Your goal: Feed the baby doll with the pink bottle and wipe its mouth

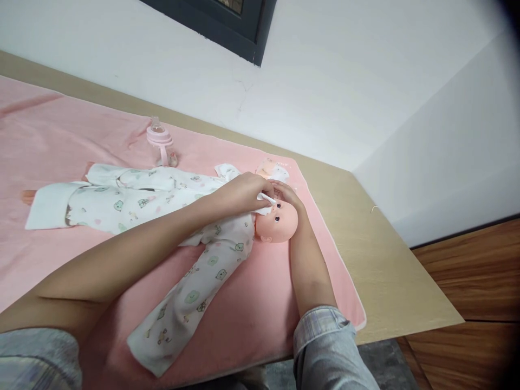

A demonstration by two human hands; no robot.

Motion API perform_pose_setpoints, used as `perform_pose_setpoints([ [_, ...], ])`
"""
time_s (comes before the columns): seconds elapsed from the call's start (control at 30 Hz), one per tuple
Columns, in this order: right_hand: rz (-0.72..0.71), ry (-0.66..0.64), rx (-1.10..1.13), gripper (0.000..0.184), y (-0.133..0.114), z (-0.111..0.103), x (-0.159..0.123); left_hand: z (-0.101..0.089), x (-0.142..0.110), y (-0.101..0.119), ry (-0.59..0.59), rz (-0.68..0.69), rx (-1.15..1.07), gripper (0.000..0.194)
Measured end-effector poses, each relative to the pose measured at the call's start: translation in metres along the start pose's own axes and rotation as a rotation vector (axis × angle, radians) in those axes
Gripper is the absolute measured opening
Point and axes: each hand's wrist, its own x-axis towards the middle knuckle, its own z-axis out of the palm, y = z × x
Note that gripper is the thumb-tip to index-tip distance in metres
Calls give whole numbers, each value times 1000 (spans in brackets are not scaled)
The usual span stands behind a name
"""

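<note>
White cloth (pixel 266 199) pinched, left grip (pixel 251 191); right grip (pixel 290 194) loosely cups doll (pixel 283 229) near mat (pixel 260 298) edge.

Table under pink blanket
The table's (pixel 377 254) wood shows right of the fingers (pixel 266 186); on the blanket (pixel 252 303), doll (pixel 174 197) beneath them, bottle (pixel 160 136) left.

No readable txt, brand or no. anywhere in view. Closest thing to it: faint white lettering (pixel 283 164) on the far RH corner of the pink blanket (pixel 260 295), approx 12 o'clock from the doll's head (pixel 286 230), a short row of v. small characters, too blurred to make out, so can't say which letters or whether it's a brand. Baby bottle (pixel 160 138), approx 10 o'clock of the view, has a small reddish spot low on its body; too small to tell if it's a label or nos.
</note>
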Motion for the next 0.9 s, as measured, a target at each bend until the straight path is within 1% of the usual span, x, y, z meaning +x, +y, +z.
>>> perform_pose_setpoints([
  [0.33, -10, -5, 8, 16, 0, 0, 0, 2, 4, 0, 17, -57, 70, 23],
  [0.43, -21, -19, -2, 17, 1, -1, 0, 1, 4, -2, 34, -61, 45, 22],
  [0.53, -22, -31, 15, 18, 4, -3, 2, -7, 3, -4, 34, -56, -34, 22],
  [0.6, -15, -20, 29, 19, 5, -4, 3, -15, 0, -5, -10, -59, -94, 20],
  [0.7, -10, 8, 24, 17, 6, -5, 5, -26, -3, -6, -152, -48, -167, 18],
  [0.77, -10, 18, 18, 15, 5, -4, 6, -29, -4, -6, -213, -35, -195, 17],
  [0.9, -16, 31, 19, 12, 3, -2, 5, -23, -2, -6, -214, -21, -157, 15],
])
